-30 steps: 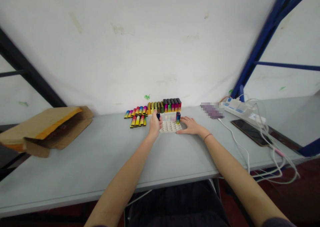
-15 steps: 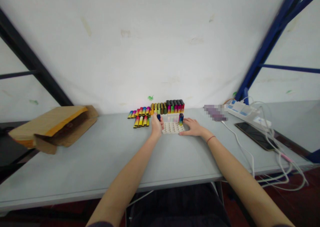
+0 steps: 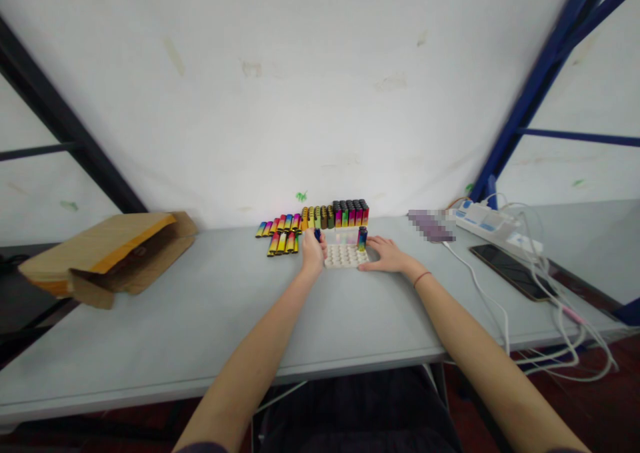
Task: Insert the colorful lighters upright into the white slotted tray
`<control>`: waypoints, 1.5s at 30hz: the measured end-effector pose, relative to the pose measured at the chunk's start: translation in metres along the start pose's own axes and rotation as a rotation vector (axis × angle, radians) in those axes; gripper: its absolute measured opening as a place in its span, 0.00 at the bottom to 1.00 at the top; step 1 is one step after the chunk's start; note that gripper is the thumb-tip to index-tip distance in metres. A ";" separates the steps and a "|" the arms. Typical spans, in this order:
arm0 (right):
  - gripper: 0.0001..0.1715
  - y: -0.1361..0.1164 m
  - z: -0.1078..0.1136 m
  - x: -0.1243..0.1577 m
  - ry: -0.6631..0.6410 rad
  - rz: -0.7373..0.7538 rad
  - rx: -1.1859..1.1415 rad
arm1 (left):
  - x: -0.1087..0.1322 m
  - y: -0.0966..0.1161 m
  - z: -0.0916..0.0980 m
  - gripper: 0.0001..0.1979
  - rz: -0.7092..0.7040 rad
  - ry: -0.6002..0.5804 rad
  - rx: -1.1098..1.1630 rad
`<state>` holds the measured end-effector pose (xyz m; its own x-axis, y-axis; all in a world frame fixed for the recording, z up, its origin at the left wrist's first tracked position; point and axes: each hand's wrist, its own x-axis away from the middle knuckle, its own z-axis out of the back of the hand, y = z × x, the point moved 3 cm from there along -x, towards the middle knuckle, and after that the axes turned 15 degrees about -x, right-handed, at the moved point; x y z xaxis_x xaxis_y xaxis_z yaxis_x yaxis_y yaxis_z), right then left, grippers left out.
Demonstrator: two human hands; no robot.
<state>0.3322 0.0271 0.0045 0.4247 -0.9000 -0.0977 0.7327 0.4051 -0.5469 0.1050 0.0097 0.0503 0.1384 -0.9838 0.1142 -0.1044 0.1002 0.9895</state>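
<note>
My left hand [image 3: 314,254] is shut around a dark blue lighter [image 3: 317,235], with only its top showing above my fingers. My right hand [image 3: 387,255] lies flat, its fingertips against the right edge of a white holed tray [image 3: 346,256]. One multicoloured lighter [image 3: 362,238] stands in the tray's back right corner, close to those fingers. Behind the tray, a block of upright lighters [image 3: 350,214] stands in rows. To the left of my left hand, gradient-coloured lighters [image 3: 281,233] lie side by side in rows.
A torn brown cardboard mailer [image 3: 120,256] lies at the table's left end. On the right are a pixelated purple object [image 3: 430,226], a power strip [image 3: 487,225], a black phone [image 3: 510,272] and tangled white cables [image 3: 550,306]. Blue steel frame posts [image 3: 530,86] rise behind.
The whole view has shifted slightly as my head moved. My hands stay at the tray, and the left one keeps hold of the dark blue lighter.
</note>
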 end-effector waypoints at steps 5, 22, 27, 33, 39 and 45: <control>0.58 -0.002 0.001 0.001 -0.002 -0.008 -0.004 | 0.004 -0.006 -0.010 0.21 -0.154 -0.052 -0.114; 0.58 0.001 -0.001 0.000 0.008 -0.010 -0.012 | 0.005 -0.022 -0.035 0.12 -0.812 -0.254 -0.786; 0.59 0.001 -0.001 0.000 0.010 -0.011 -0.016 | 0.006 -0.021 -0.036 0.12 -0.793 -0.218 -0.832; 0.58 0.001 -0.001 0.000 -0.003 -0.014 -0.010 | 0.008 -0.017 -0.040 0.14 -0.786 -0.176 -0.831; 0.57 -0.002 0.000 0.002 -0.004 -0.010 -0.010 | 0.011 -0.017 -0.042 0.11 -0.821 -0.192 -0.950; 0.59 -0.006 0.002 0.004 -0.020 -0.022 -0.012 | 0.021 -0.011 -0.042 0.15 -0.841 -0.131 -1.206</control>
<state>0.3307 0.0218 0.0092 0.4193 -0.9052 -0.0696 0.7353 0.3836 -0.5588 0.1503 -0.0056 0.0456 -0.3530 -0.8140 -0.4614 0.8331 -0.4979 0.2410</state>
